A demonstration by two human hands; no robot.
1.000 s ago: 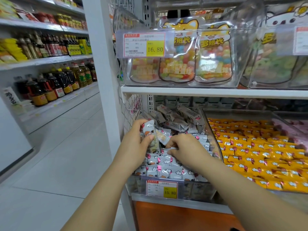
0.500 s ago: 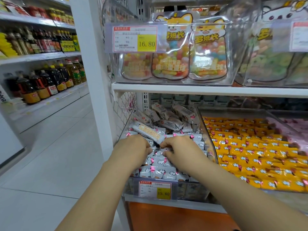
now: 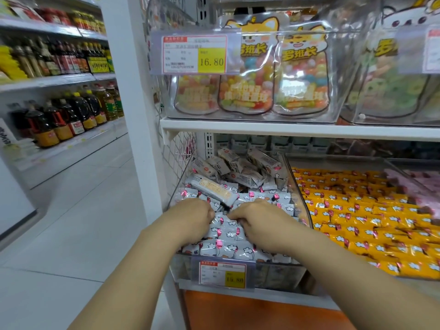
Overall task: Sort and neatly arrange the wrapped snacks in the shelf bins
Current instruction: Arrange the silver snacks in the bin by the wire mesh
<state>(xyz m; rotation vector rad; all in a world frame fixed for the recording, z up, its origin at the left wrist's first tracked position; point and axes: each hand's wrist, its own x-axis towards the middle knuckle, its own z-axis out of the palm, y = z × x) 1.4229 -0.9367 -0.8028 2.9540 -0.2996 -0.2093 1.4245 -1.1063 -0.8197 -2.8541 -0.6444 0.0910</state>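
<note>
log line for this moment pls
step: tidying | left hand: curled into white snacks | right hand: same, grip hidden | long bar: atop pile | yellow snacks: neighbouring bin

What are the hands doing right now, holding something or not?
Left hand: curled down into the white snacks; whether it grips one cannot be told.
Right hand: fingers curled on the same snacks; a grip cannot be told.

On the lower shelf, the snack bin (image 3: 273, 273) sits left of a second bin (image 3: 333, 160). The left hand (image 3: 192, 220) and right hand (image 3: 259, 222) lie side by side on its front wrapped snacks (image 3: 228, 248) (loose bars (image 3: 240, 173) heaped behind). Candy bags (image 3: 245, 89) stand on the shelf above; bottles (image 3: 59, 120) far left.
</note>
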